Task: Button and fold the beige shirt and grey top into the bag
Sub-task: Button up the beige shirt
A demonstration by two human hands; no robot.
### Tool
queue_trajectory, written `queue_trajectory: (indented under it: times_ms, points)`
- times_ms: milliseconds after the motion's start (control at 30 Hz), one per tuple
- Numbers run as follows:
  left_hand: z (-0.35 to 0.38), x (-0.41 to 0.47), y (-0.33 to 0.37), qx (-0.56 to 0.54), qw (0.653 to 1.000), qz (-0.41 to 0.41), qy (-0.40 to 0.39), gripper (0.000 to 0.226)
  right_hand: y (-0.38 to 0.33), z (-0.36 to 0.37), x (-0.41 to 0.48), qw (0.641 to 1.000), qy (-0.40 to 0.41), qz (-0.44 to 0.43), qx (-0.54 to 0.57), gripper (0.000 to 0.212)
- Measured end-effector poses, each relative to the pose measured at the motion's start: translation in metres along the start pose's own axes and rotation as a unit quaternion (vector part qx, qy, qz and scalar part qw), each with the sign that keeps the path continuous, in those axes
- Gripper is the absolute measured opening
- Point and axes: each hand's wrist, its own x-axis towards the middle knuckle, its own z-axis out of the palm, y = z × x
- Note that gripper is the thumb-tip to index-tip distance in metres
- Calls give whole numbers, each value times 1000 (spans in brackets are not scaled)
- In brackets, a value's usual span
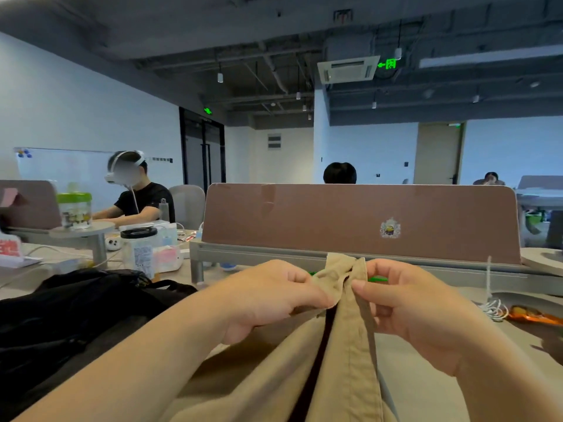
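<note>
The beige shirt (350, 360) is matt woven cloth with stitched seams. At the tabletop's left edge, the black bag (76, 315) is dull, soft fabric. Along the far edge, the brown divider panel (335, 214) looks smooth and matt, and the jar (138, 254) is clear, glossy plastic.

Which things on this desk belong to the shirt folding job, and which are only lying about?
For the job:
- beige shirt, pinched at its front edges by the left hand and the right hand
- black bag, at the left

Lying about:
- green-lidded jar
- black-lidded jar
- white cable
- orange packet

I cannot clearly make out the grey top.
</note>
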Motion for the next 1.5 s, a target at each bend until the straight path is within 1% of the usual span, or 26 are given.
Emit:
queue_trajectory:
  times_ms: [100, 167, 233, 267, 300, 333, 367, 400, 433, 467, 533, 667, 733, 900, 967, 1067, 1133, 1233, 1300, 1367, 1467, 1500]
  points:
    - [19, 5, 7, -24, 990, 43, 132, 23, 0, -3, 0, 999, 25, 7, 37, 14]
    - [31, 14, 9, 5, 975, 61, 216, 26, -3, -6, 0, 994, 47, 20, 92, 20]
    - [41, 27, 10, 25, 960, 75, 270, 21, -6, -10, 0, 988, 43, 29, 148, 29]
    - [46, 33, 10, 9, 957, 77, 280, 19, -8, -12, 0, 984, 30, 27, 176, 31]
    - [49, 39, 11, -41, 958, 74, 273, 17, -9, -13, -1, 980, 11, 20, 198, 30]
    - [52, 43, 11, -131, 958, 66, 247, 15, -10, -15, -1, 978, -9, 10, 210, 29]
    - [53, 45, 12, -237, 950, 53, 197, 12, -10, -16, 0, 976, -26, -2, 215, 30]
    - [52, 44, 13, -333, 933, 36, 136, 9, -9, -18, 1, 976, -37, -14, 215, 35]
    - [49, 42, 12, -396, 914, 25, 80, 10, -8, -20, 2, 975, -41, -25, 215, 40]
    - [45, 39, 9, -424, 904, 23, 41, 13, -7, -22, 3, 974, -39, -34, 218, 45]
    - [37, 34, 2, -427, 904, 29, -5, 19, -5, -25, 4, 975, -35, -49, 216, 52]
    - [27, 22, -6, -373, 926, 37, -32, 34, -2, -25, 9, 981, -31, -71, 175, 55]
    - [22, 19, -7, -348, 936, 37, -36, 34, 0, -25, 11, 985, -36, -80, 151, 57]
    - [5, 16, -12, -357, 931, 34, -75, 31, 2, -34, 17, 991, -69, -66, 97, 58]
    - [1, 18, -16, -356, 931, 28, -79, 37, 4, -39, 20, 990, -88, -49, 102, 58]
    - [-2, 21, -22, -362, 929, 29, -75, 61, 7, -44, 21, 984, -115, -35, 134, 57]
    - [-1, 21, -23, -349, 934, 32, -76, 67, 9, -48, 22, 979, -124, -26, 159, 58]
    - [1, 18, -20, -327, 942, 19, -69, 64, 9, -51, 23, 973, -130, -12, 191, 66]
    - [2, 16, -20, -301, 951, 12, -69, 50, 6, -52, 21, 968, -135, -16, 210, 72]
    - [2, 16, -20, -264, 960, 8, -94, 33, 2, -50, 17, 968, -127, -19, 216, 74]
    - [1, 15, -22, -229, 965, -3, -128, 35, -6, -43, 8, 978, -99, -21, 183, 70]
    - [1, 14, -21, -226, 965, 1, -132, 38, -9, -40, 6, 981, -85, -25, 170, 72]
